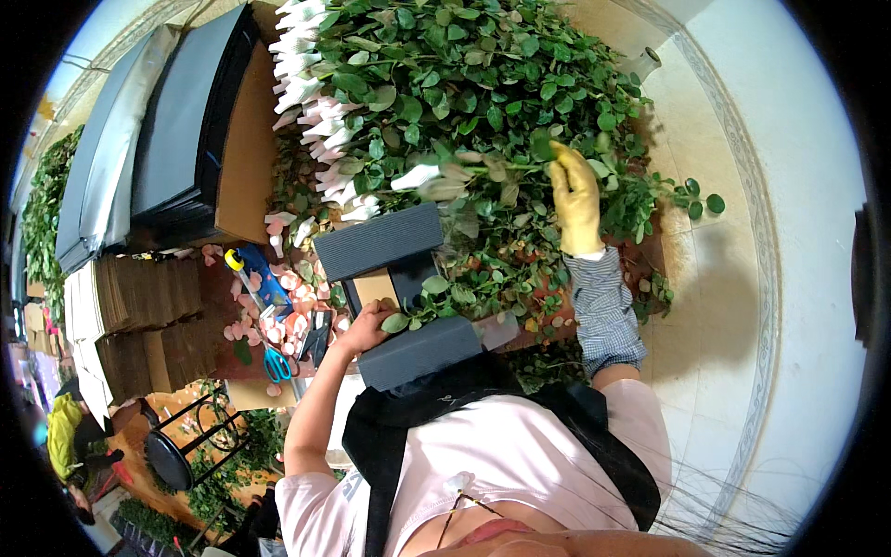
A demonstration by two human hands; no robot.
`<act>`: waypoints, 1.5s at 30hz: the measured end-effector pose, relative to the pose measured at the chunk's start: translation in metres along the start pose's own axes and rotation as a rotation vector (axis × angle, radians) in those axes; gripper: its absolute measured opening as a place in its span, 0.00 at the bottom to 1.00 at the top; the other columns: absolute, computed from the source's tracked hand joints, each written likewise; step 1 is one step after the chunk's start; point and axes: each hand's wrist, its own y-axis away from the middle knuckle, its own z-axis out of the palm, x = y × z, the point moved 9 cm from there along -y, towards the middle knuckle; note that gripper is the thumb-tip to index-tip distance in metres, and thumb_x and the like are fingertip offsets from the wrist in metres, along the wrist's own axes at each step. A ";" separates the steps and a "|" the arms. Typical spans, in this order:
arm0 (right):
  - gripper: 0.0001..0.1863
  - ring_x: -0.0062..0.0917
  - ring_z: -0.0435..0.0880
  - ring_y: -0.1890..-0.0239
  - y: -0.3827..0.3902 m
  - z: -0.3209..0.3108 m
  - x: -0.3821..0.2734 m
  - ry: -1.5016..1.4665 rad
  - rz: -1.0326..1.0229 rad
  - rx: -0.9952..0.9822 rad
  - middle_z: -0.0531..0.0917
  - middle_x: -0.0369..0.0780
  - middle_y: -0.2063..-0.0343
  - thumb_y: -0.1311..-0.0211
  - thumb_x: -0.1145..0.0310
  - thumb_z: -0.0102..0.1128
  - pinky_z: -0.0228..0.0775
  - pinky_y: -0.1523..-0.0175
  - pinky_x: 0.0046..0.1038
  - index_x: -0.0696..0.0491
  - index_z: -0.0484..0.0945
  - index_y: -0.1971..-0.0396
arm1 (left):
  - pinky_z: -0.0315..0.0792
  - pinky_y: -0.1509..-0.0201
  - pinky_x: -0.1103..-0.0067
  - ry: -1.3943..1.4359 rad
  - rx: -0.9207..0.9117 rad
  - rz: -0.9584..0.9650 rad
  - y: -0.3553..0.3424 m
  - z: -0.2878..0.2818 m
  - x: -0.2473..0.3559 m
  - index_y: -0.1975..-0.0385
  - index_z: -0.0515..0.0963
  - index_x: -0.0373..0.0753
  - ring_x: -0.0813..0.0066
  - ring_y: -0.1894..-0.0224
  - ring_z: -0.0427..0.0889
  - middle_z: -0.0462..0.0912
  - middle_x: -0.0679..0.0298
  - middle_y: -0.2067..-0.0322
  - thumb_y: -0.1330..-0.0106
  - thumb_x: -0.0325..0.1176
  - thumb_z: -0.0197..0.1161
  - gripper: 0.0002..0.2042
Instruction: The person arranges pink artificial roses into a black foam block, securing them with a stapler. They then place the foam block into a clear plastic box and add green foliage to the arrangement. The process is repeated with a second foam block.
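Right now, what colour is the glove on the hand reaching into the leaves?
Yellow: the right hand wears it, seen in the head view.

Wearing a yellow glove on the right hand (pixel 575 200) above a blue-white checked sleeve cover; left hand (pixel 364 327) bare; pale pink short-sleeved shirt, black apron straps.

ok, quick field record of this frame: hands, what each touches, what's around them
left hand: bare, on the grey corrugated holder beside it
right hand: yellow glove, checked sleeve, gripping a rose stem with a wrapped bud
behind: pile of leafy roses, buds in white wraps
bench left: pink petals, blue-handled scissors, stacked brown card sheets
unclear: whether the left hand grips or only rests
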 end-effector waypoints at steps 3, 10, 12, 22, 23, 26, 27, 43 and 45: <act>0.15 0.28 0.85 0.53 0.006 -0.052 -0.002 0.068 0.599 0.115 0.85 0.44 0.51 0.25 0.64 0.55 0.82 0.50 0.31 0.53 0.77 0.44 | 0.68 0.36 0.69 0.040 0.008 -0.039 0.002 0.002 -0.004 0.49 0.82 0.37 0.55 0.45 0.75 0.79 0.54 0.53 0.48 0.23 0.66 0.22; 0.12 0.21 0.81 0.77 0.033 -0.103 -0.073 0.427 -0.041 0.248 0.85 0.41 0.71 0.28 0.69 0.60 0.75 0.76 0.23 0.58 0.78 0.51 | 0.72 0.40 0.68 0.088 0.116 -0.067 0.002 -0.004 -0.003 0.54 0.83 0.37 0.53 0.48 0.79 0.81 0.53 0.53 0.48 0.22 0.68 0.18; 0.13 0.22 0.81 0.78 0.060 -0.069 -0.099 0.456 -0.161 0.227 0.85 0.38 0.74 0.32 0.66 0.64 0.77 0.77 0.25 0.51 0.78 0.50 | 0.72 0.41 0.68 0.147 0.137 -0.018 -0.001 -0.007 0.001 0.55 0.83 0.37 0.53 0.48 0.79 0.82 0.54 0.54 0.48 0.22 0.68 0.18; 0.11 0.40 0.83 0.82 0.249 0.141 0.071 0.708 0.507 -0.360 0.81 0.43 0.82 0.29 0.57 0.54 0.73 0.79 0.42 0.49 0.74 0.63 | 0.73 0.49 0.64 0.139 0.005 -0.126 0.010 -0.005 0.001 0.62 0.78 0.27 0.50 0.61 0.80 0.83 0.46 0.67 0.32 0.29 0.56 0.10; 0.11 0.40 0.82 0.82 0.242 0.145 0.067 0.707 0.448 -0.331 0.81 0.43 0.82 0.29 0.57 0.54 0.73 0.79 0.41 0.49 0.74 0.63 | 0.73 0.49 0.63 0.064 0.005 -0.114 0.008 -0.009 0.002 0.60 0.79 0.29 0.49 0.59 0.80 0.83 0.48 0.65 0.35 0.29 0.59 0.10; 0.13 0.36 0.82 0.81 0.249 0.162 0.068 0.561 0.265 -0.386 0.81 0.44 0.81 0.31 0.59 0.54 0.69 0.79 0.40 0.56 0.75 0.64 | 0.72 0.47 0.62 -0.558 0.011 0.123 -0.004 -0.018 0.043 0.54 0.82 0.40 0.52 0.51 0.78 0.80 0.55 0.58 0.46 0.30 0.66 0.17; 0.13 0.35 0.83 0.79 0.270 0.155 0.085 0.561 0.267 -0.389 0.81 0.43 0.80 0.31 0.60 0.55 0.71 0.77 0.40 0.56 0.75 0.64 | 0.71 0.47 0.66 -0.731 -0.051 0.180 -0.020 -0.020 0.072 0.49 0.81 0.48 0.58 0.49 0.76 0.77 0.60 0.53 0.46 0.31 0.65 0.21; 0.26 0.41 0.81 0.47 0.261 0.099 0.025 0.527 0.016 -0.909 0.83 0.46 0.51 0.44 0.70 0.69 0.71 0.38 0.37 0.51 0.76 0.43 | 0.71 0.43 0.59 -0.414 0.176 -0.129 -0.002 -0.024 0.018 0.45 0.72 0.44 0.49 0.45 0.74 0.74 0.54 0.48 0.47 0.24 0.63 0.26; 0.13 0.39 0.83 0.59 0.279 0.116 0.062 0.523 0.062 -0.885 0.84 0.42 0.68 0.50 0.78 0.66 0.73 0.44 0.37 0.52 0.83 0.62 | 0.71 0.43 0.60 -0.353 0.204 -0.121 0.005 -0.024 0.013 0.44 0.72 0.44 0.49 0.44 0.73 0.73 0.54 0.48 0.49 0.24 0.64 0.27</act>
